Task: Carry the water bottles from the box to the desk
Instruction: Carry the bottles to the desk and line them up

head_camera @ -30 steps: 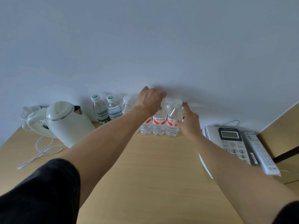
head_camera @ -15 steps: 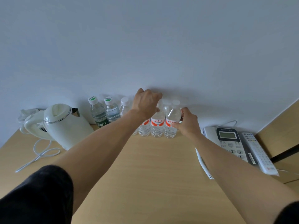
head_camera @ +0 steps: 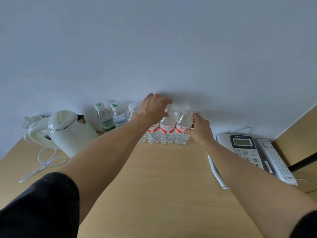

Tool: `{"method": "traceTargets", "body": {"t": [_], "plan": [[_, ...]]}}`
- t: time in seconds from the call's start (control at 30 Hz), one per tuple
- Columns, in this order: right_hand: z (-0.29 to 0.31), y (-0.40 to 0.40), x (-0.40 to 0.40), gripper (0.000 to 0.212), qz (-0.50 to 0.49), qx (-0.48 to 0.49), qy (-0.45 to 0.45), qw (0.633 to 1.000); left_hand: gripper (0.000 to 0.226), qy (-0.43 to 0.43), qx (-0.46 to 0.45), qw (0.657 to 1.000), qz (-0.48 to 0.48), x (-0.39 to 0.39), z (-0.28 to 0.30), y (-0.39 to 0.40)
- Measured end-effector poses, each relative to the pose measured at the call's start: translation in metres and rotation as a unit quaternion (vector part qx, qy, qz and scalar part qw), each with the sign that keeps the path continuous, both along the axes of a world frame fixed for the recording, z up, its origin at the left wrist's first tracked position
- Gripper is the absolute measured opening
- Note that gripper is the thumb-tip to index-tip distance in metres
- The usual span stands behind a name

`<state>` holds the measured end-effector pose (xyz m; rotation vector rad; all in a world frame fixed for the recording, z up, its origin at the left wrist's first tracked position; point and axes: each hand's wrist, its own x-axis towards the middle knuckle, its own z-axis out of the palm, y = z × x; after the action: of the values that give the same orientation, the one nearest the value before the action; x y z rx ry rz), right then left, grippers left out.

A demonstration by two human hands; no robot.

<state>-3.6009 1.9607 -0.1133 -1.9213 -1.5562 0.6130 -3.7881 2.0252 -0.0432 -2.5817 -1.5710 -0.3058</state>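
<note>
Water bottles with red labels stand upright in a tight cluster at the far edge of the desk, against the wall; the box is not in view. The left hand reaches over the tops of the cluster with its fingers curled down around a cap, though what exactly it grips is hidden behind the hand, so I cannot tell whether it is clamped on a bottle or only resting there. The right hand pinches the rightmost red-label bottle at its label, thumb on the near side and fingers behind.

Judging from how things lie, much of the task looks done: several bottles already stand on the desk, and this moment appears to be the setting down or tidying of the newest ones. Whether more remain in the box cannot be known from here.

Left of the cluster, touching or just beside it, stand a plain white-capped bottle and two green-capped bottles. Further left sits a white kettle with a loose white cord on the desk. To the right lie a desk telephone and a remote control. The near desk between the arms gives free passage; only the close packing of the bottles risks one tipping its neighbours.
</note>
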Motion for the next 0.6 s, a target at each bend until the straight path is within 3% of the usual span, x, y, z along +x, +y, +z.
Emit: {"method": "traceTargets", "body": {"t": [0.1,0.23,0.6], "plan": [[0.001,-0.002,0.003,0.060,-0.002,-0.001,0.008,1.000,0.058,-0.024,0.013,1.000,-0.002,-0.017,0.007,0.001],[0.003,-0.003,0.008,0.058,-0.001,0.014,0.010,1.000,0.048,0.031,0.030,0.999,0.021,-0.047,0.015,0.006],[0.005,0.002,0.002,0.049,-0.007,0.012,-0.010,1.000,0.046,0.052,-0.034,0.998,0.033,-0.051,0.018,0.008]]}}
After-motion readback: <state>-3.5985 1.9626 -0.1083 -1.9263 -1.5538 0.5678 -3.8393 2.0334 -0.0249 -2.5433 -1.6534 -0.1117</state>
